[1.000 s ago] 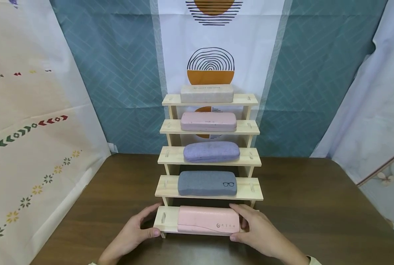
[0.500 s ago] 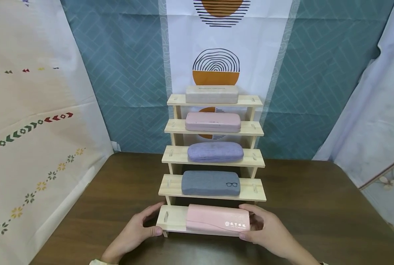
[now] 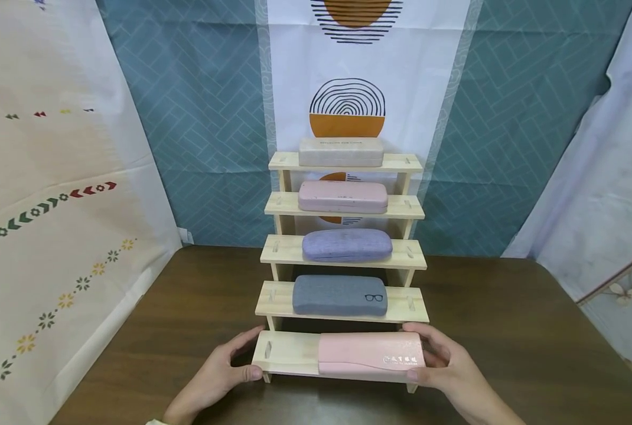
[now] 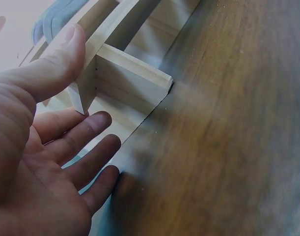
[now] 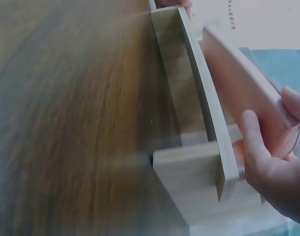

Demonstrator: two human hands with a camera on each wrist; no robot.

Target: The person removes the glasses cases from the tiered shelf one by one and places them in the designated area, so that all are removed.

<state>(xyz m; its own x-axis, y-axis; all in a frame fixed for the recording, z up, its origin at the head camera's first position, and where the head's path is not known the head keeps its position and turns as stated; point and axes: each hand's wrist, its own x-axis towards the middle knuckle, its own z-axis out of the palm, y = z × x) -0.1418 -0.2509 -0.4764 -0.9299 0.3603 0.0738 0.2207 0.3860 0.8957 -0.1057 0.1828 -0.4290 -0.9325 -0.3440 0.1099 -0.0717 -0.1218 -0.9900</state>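
Note:
A pink glasses case lies toward the right end of the lowest shelf of a stepped wooden rack. My right hand grips the case at its right end, thumb on the front and fingers behind; the right wrist view shows the thumb against the case above the shelf edge. With thumb at the front edge and fingers toward the back, my left hand holds the left end of that shelf. In the left wrist view the thumb of the left hand lies along the wood, its other fingers loosely bent.
Higher shelves each carry one glasses case: a grey-blue case, a purple case, a mauve case and a light grey case. The rack stands on a brown wooden table. Patterned cloths hang behind and beside it.
My right hand has slid the pink case to the right along the lowest shelf, baring more of the wood on its left. The left hand stays at the shelf's left end. The head view shifted slightly.

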